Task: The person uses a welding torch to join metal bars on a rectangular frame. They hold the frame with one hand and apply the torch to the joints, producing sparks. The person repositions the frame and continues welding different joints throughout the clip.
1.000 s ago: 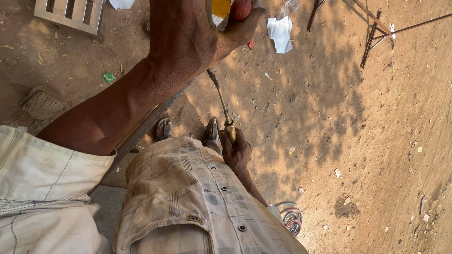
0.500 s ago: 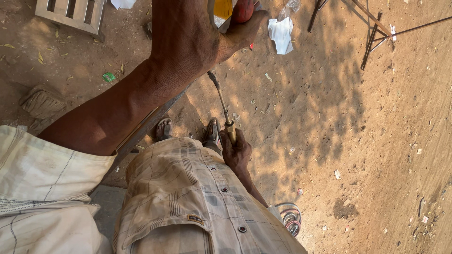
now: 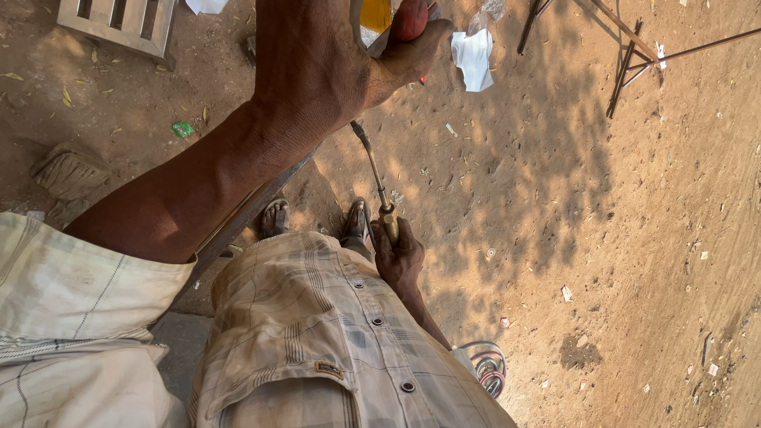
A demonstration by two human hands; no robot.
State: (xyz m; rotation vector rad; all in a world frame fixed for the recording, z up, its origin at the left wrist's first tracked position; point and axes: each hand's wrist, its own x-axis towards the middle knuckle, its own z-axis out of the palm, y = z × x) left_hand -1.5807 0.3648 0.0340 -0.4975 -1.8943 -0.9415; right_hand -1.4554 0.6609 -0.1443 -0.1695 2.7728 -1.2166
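The left hand point(image 3: 333, 63), raised close to the camera, grips a rounded red object point(image 3: 409, 19) between thumb and fingers. Lower, by the sandalled feet, the right hand point(image 3: 399, 254) is closed around the brass-coloured handle of a thin metal torch-like rod point(image 3: 372, 170), which slants up over the sandy ground point(image 3: 634, 238).

A crumpled white paper wrapper point(image 3: 473, 57) lies on the dirt at twelve o'clock; a small green packet scrap point(image 3: 182, 128) lies at ten o'clock.
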